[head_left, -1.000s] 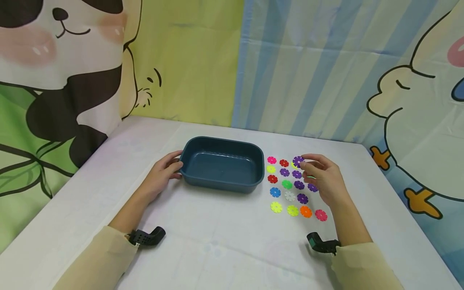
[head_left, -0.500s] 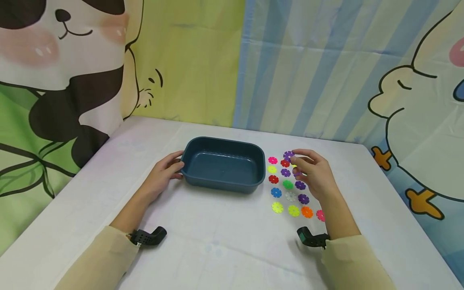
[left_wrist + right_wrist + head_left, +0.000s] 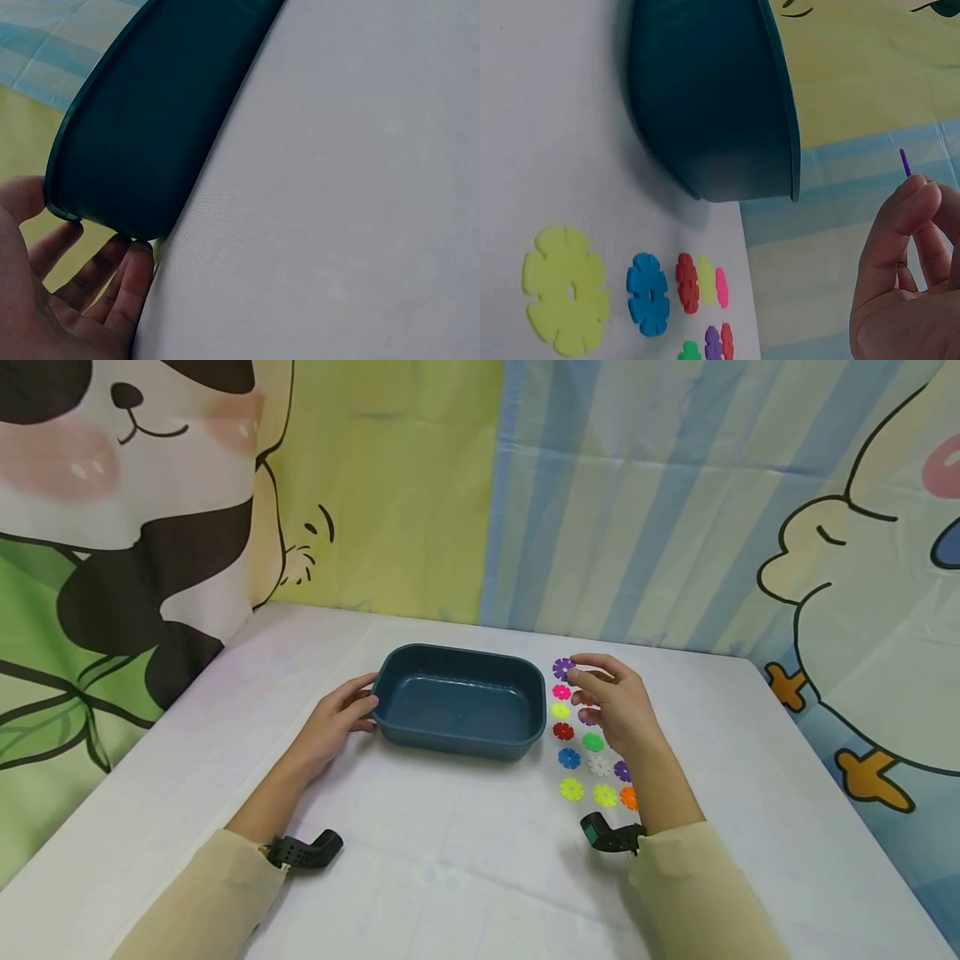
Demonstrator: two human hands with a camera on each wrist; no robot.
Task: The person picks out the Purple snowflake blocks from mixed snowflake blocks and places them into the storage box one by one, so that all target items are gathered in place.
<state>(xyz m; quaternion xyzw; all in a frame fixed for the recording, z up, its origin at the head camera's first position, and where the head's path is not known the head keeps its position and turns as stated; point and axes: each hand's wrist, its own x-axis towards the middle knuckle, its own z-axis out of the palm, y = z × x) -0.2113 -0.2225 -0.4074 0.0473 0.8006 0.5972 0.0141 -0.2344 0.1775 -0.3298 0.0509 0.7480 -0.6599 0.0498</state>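
Observation:
My left hand holds the dark teal plastic tub at its left end. In the left wrist view, the thumb is at the rim and the fingertips meet the tub's outer wall. My right hand pinches a purple flower-shaped disc between thumb and fingertips. The disc is raised above the table, just right of the tub's far right corner. In the right wrist view, the purple disc shows edge-on above the fingertips. Inside, the tub's bare floor shows.
Several flower-shaped discs lie in rows right of the tub, among them a blue disc, a green disc and a yellow disc. My right hand and forearm cover some. A printed curtain hangs behind the white table.
My right hand has moved left and away from me with the purple disc, from over the discs toward the tub's right end. My left hand and the tub have stayed put.

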